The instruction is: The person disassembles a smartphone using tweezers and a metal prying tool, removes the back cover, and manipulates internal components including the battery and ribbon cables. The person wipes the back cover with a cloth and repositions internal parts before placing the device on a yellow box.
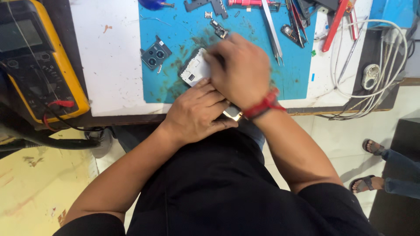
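On the blue mat (175, 26), the left hand (197, 116) grips a phone (194, 70), fingers (214, 98) wrapped around it; the right hand (238, 70) presses down, fingers curled.

At the centre of the frame, the left hand (197, 114) grips the lower end of an opened white-and-gold phone (195, 70) lying on a stained blue rubber mat (175, 26), while the right hand (238, 70), a red thread band at its wrist, presses down over the phone's middle. A dark camera module (155, 54) lies just left. A yellow multimeter (37, 61) sits at the desk's (103, 65) left edge.
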